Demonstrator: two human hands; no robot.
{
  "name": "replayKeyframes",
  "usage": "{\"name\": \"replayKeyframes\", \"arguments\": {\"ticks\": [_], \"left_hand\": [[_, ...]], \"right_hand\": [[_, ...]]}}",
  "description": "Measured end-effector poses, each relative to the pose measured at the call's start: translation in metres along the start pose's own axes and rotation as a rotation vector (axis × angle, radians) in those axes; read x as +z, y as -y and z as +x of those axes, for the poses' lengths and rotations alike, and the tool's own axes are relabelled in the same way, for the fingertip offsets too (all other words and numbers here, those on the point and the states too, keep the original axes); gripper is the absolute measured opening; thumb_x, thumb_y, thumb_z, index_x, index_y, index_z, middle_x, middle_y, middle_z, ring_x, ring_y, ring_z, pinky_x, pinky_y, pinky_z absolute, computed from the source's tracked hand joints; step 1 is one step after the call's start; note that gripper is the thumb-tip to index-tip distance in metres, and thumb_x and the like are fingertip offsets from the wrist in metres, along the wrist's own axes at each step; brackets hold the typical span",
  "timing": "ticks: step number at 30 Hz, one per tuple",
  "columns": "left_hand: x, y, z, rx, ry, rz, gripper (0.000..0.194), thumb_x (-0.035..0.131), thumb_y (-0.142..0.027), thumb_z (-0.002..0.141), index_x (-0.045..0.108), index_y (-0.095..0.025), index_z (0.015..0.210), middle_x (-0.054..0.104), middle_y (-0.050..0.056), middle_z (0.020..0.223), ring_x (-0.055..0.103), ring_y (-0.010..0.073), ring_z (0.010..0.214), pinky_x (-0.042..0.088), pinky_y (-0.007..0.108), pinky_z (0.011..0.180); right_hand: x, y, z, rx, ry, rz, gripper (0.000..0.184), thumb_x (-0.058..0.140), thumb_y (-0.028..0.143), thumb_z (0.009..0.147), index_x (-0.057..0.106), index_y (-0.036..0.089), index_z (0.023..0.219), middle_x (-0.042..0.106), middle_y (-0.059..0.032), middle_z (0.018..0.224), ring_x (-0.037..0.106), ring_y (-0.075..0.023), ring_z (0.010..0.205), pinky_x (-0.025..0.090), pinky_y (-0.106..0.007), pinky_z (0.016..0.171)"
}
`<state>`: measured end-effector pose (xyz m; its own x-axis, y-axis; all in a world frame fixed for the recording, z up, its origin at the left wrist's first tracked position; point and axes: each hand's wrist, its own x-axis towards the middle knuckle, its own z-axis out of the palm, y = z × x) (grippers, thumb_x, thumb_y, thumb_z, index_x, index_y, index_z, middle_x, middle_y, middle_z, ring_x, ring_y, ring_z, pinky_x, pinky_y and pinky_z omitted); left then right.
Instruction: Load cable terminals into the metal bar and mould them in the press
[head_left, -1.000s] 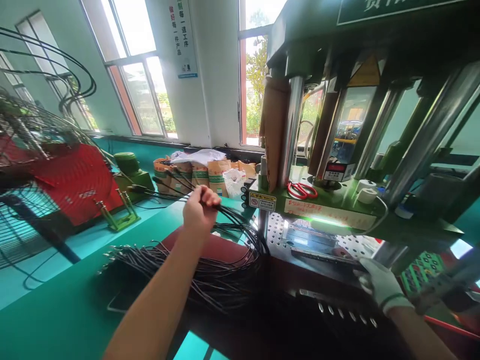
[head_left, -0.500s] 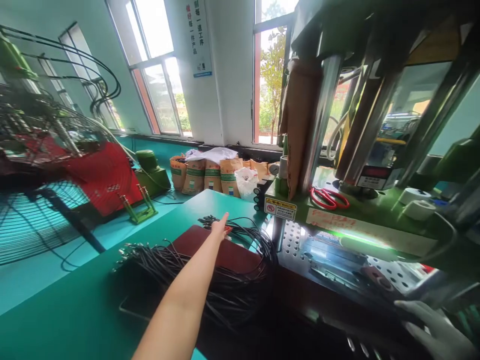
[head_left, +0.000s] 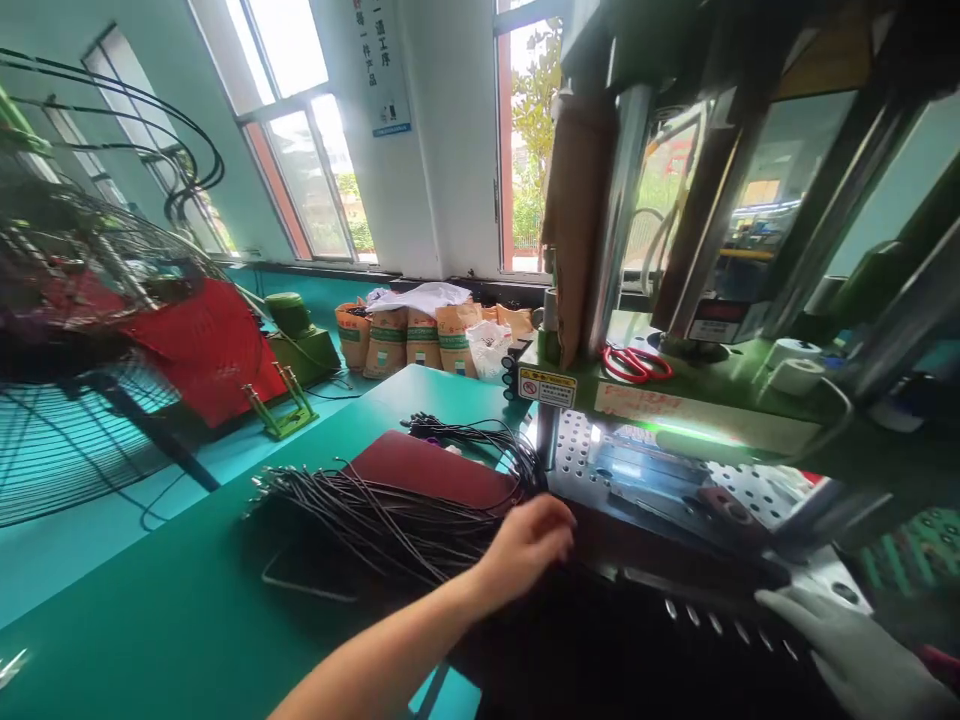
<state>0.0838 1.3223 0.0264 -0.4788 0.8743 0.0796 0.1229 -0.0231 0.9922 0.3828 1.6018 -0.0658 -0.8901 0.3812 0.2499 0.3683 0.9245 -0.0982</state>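
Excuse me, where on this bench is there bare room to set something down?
The bare green bench top left of the black cable bundle has room. It is crowded around the maroon pad, beside the left hand, and at the press's perforated plate.

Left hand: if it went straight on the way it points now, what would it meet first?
The left hand points at the dark front edge of the press bed, just past the fingertips and below the perforated steel plate. Depth is hard to judge from this view.
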Motion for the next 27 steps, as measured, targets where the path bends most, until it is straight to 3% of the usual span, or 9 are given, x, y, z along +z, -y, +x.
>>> {"name": "replayKeyframes", "arguments": {"ticks": [3, 5, 7, 11, 14, 16, 18, 21, 27], "left_hand": [[0.051, -0.005, -0.045, -0.041, 0.438, 0.061, 0.018, 0.055, -0.022, 0.071, 0.061, -0.016, 0.088, 0.059, 0.000, 0.071, 0.051, 0.0103, 0.063, 0.041, 0.022, 0.060], [0.080, 0.001, -0.061, -0.158, 0.573, -0.020, 0.024, 0.057, -0.022, 0.069, 0.060, -0.018, 0.093, 0.060, 0.001, 0.079, 0.053, 0.0116, 0.067, 0.042, 0.024, 0.063], [0.106, 0.010, -0.067, -0.327, 0.566, -0.207, 0.033, 0.062, -0.018, 0.062, 0.057, -0.018, 0.094, 0.059, 0.003, 0.087, 0.055, 0.0137, 0.073, 0.043, 0.027, 0.066], [0.146, 0.015, -0.066, -0.724, 0.239, -0.694, 0.036, 0.068, -0.021, 0.055, 0.049, -0.015, 0.085, 0.057, 0.006, 0.083, 0.060, 0.0183, 0.074, 0.044, 0.032, 0.072], [0.164, 0.006, -0.062, -0.793, 0.104, -0.890, 0.037, 0.071, -0.028, 0.057, 0.048, -0.015, 0.083, 0.059, 0.007, 0.078, 0.061, 0.0185, 0.077, 0.041, 0.031, 0.079], [0.174, -0.002, -0.056, -0.725, 0.156, -0.950, 0.039, 0.074, -0.033, 0.056, 0.051, -0.015, 0.081, 0.061, 0.007, 0.081, 0.059, 0.0173, 0.081, 0.039, 0.029, 0.080], [0.185, -0.008, -0.043, -0.579, 0.291, -0.947, 0.044, 0.078, -0.035, 0.049, 0.056, -0.014, 0.081, 0.062, 0.007, 0.084, 0.057, 0.0175, 0.085, 0.037, 0.027, 0.079], [0.199, -0.011, -0.013, -0.415, 0.445, -0.865, 0.052, 0.081, -0.032, 0.044, 0.061, -0.010, 0.086, 0.064, 0.009, 0.084, 0.057, 0.0198, 0.084, 0.037, 0.028, 0.077], [0.201, 0.005, 0.037, -0.585, 0.472, -0.891, 0.038, 0.070, -0.028, 0.061, 0.057, -0.016, 0.094, 0.065, 0.008, 0.088, 0.060, 0.0159, 0.064, 0.036, 0.023, 0.052]], "right_hand": [[-0.031, 0.035, 0.011, 0.035, 0.180, -0.114, 0.055, 0.038, 0.000, 0.058, 0.064, 0.021, 0.101, 0.064, -0.0112, 0.098, 0.059, -0.0234, 0.093, 0.046, -0.037, 0.083], [-0.052, 0.056, 0.024, 0.030, 0.371, -0.147, 0.050, 0.039, 0.001, 0.057, 0.063, 0.018, 0.098, 0.063, -0.0108, 0.090, 0.058, -0.0243, 0.088, 0.045, -0.036, 0.077], [-0.071, 0.068, 0.037, 0.060, 0.492, -0.140, 0.039, 0.044, 0.006, 0.057, 0.064, 0.016, 0.089, 0.062, -0.0111, 0.091, 0.057, -0.0256, 0.086, 0.043, -0.035, 0.073], [-0.097, 0.071, 0.054, 0.187, 0.508, -0.106, 0.029, 0.049, 0.010, 0.058, 0.066, 0.020, 0.080, 0.065, -0.0074, 0.083, 0.059, -0.0240, 0.079, 0.041, -0.030, 0.065], [-0.112, 0.069, 0.066, 0.260, 0.460, -0.071, 0.029, 0.050, 0.009, 0.060, 0.068, 0.020, 0.080, 0.067, -0.0063, 0.081, 0.060, -0.0240, 0.081, 0.040, -0.030, 0.067], [-0.121, 0.067, 0.075, 0.292, 0.412, -0.039, 0.030, 0.051, 0.007, 0.062, 0.067, 0.020, 0.084, 0.067, -0.0054, 0.085, 0.059, -0.0225, 0.085, 0.040, -0.029, 0.071], [-0.126, 0.066, 0.086, 0.315, 0.365, 0.000, 0.026, 0.054, 0.008, 0.068, 0.065, 0.019, 0.089, 0.066, -0.0046, 0.087, 0.058, -0.0197, 0.085, 0.042, -0.030, 0.073], [-0.127, 0.066, 0.104, 0.342, 0.289, 0.057, 0.020, 0.054, 0.025, 0.080, 0.060, 0.015, 0.096, 0.062, -0.0037, 0.094, 0.057, -0.0182, 0.084, 0.046, -0.034, 0.074], [-0.112, 0.071, 0.132, 0.366, 0.136, 0.139, 0.030, 0.050, 0.033, 0.084, 0.054, 0.015, 0.108, 0.055, -0.0056, 0.109, 0.055, -0.0207, 0.093, 0.047, -0.039, 0.078]]}}
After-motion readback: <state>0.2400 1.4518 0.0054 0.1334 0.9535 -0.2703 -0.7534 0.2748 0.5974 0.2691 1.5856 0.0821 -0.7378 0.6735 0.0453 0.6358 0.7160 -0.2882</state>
